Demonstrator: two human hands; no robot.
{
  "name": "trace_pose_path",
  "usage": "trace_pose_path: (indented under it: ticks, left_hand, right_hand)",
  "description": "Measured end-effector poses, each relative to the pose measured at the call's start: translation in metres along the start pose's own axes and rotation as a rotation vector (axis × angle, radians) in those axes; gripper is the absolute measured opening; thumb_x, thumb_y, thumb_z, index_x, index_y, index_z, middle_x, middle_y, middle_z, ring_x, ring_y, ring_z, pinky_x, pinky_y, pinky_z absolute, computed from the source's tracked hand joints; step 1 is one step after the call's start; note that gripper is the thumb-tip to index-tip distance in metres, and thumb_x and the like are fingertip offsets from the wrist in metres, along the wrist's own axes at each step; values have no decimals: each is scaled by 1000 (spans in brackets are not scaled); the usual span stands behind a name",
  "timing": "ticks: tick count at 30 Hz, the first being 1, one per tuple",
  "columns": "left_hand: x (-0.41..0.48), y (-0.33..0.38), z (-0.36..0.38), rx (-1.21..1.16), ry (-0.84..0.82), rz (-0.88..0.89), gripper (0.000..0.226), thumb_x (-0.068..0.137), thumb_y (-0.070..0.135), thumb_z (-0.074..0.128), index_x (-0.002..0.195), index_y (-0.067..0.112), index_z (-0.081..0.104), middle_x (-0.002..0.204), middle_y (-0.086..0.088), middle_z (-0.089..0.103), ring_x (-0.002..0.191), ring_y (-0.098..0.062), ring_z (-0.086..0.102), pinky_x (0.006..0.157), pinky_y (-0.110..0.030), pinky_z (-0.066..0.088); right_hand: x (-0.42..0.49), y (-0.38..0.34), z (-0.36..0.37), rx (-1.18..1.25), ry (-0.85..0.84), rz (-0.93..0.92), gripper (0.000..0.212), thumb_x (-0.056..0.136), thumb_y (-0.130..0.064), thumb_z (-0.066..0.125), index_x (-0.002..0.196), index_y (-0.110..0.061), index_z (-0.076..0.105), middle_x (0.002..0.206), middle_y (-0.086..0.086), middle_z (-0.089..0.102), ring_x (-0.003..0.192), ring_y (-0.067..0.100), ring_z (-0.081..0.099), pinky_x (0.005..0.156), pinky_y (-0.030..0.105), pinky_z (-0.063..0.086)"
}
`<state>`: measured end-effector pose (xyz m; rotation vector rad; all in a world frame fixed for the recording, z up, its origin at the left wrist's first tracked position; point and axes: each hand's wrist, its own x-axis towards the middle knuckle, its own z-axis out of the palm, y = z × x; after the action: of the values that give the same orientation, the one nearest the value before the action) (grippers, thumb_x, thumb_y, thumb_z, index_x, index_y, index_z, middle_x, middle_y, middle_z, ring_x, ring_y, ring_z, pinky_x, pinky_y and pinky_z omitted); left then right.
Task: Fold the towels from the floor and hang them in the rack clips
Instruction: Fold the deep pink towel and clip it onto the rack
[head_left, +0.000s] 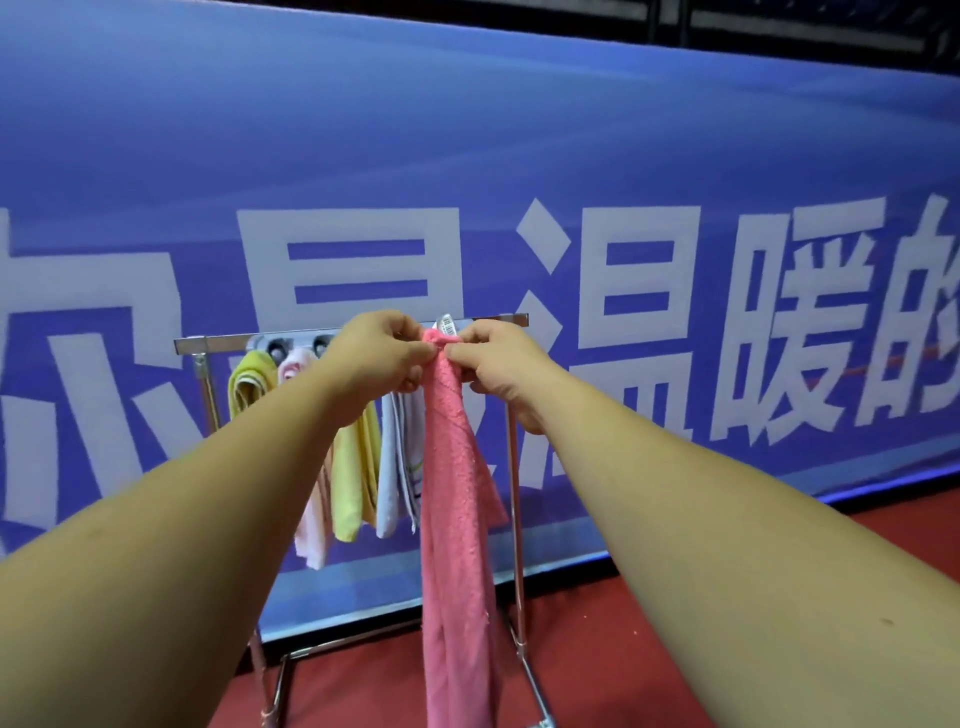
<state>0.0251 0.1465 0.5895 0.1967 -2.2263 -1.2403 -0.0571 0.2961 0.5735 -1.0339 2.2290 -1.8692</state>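
holding up the bunched top of a pink towel (454, 519) right at the top bar of the rack (218, 344), near the bar's right end. both hands are on it: the left hand (382, 353) pinches the gather from the left side, and the right hand (498, 364) pinches it from the right, fingers curled in tight on the cloth with the thumbs nearly meeting. a little white label (448, 326) pokes up just above the pinch. the rest of the towel hangs straight down in a long narrow fold, nearly to the red floor (623, 649).

further along the bar toward its left end there are grey clips (278, 347) with towels already hanging: a yellow-green towel (249, 379) at the far left, then a pale pink towel (311, 535), a yellow towel (353, 467), and a light blue towel (395, 467) just beside the pink one. can't tell if the pink towel is actually in a clip, the hands cover that spot. behind the rack is a blue banner (467, 156) with big white characters.
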Motion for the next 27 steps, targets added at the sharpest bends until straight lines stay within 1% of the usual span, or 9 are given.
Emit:
trace_pose_path:
  ticks: [2, 4, 6, 10, 14, 16, 19, 22, 27]
  left_hand:
    - [5, 5, -8, 10, -6, 3, 4, 96, 5, 71, 92, 7, 70, 78, -16, 68, 73, -26, 65, 87, -56, 63]
    - [11, 7, -16, 24, -11, 7, 5, 96, 6, 71, 92, 7, 70, 77, -15, 69, 72, -25, 66, 87, -54, 63]
    - [16, 8, -24, 51, -7, 10, 5, 96, 6, 71, 91, 8, 69, 77, -14, 69, 72, -23, 66, 85, -51, 64]
    - [26, 4, -42, 91, -18, -6, 3, 96, 7, 70, 94, 6, 69, 79, -14, 71, 70, -20, 70, 78, -44, 65]
    - [35, 0, -57, 134, 8, -14, 7, 94, 9, 71, 101, 9, 69, 77, -11, 76, 68, -19, 73, 76, -44, 65]
    - [38, 0, -63, 94, -2, -29, 22, 93, 10, 73, 114, 15, 67, 82, -12, 78, 69, -19, 73, 79, -45, 65]
    - [41, 1, -70, 31, -102, -71, 32, 96, 16, 74, 126, 24, 67, 80, -12, 72, 69, -20, 67, 70, -36, 63]
    - [46, 1, -74, 49, -151, -76, 14, 98, 17, 71, 109, 14, 79, 81, -10, 65, 71, -22, 60, 71, -34, 60]
    - [50, 0, -83, 101, -105, -43, 15, 96, 19, 69, 89, 14, 80, 83, -1, 74, 84, -14, 66, 85, -36, 57]
  right_hand:
    - [8, -6, 3, 18, 20, -18, 12, 98, -12, 65, 86, -16, 64, 85, 7, 68, 73, 18, 62, 65, 29, 55]
    - [18, -9, 5, 22, 45, -14, 12, 99, -14, 62, 89, -17, 65, 92, 11, 73, 78, 26, 67, 78, 44, 66]
    - [29, -13, 8, -32, 83, -23, 11, 99, -20, 62, 90, -22, 68, 99, 11, 75, 88, 32, 73, 83, 49, 66]
    - [46, -20, 20, -77, 113, -57, 10, 98, -25, 63, 92, -24, 70, 92, 2, 72, 78, 20, 64, 70, 39, 55]
    - [59, -30, 31, -104, 104, -87, 9, 99, -27, 65, 94, -23, 71, 90, -1, 71, 76, 18, 63, 65, 33, 51]
    - [64, -33, 34, -108, 86, -104, 9, 98, -28, 67, 93, -22, 72, 89, 0, 72, 74, 17, 64, 65, 33, 51]
    - [72, -35, 39, -138, 57, -136, 9, 94, -29, 72, 89, -22, 74, 89, 1, 75, 77, 20, 68, 72, 40, 57]
    - [79, -35, 41, -164, 31, -153, 9, 92, -31, 74, 86, -25, 75, 90, -1, 76, 84, 21, 71, 81, 44, 60]
    - [79, -39, 37, -105, -132, -143, 8, 96, -26, 75, 91, -20, 78, 87, 0, 74, 75, 15, 68, 71, 36, 56]
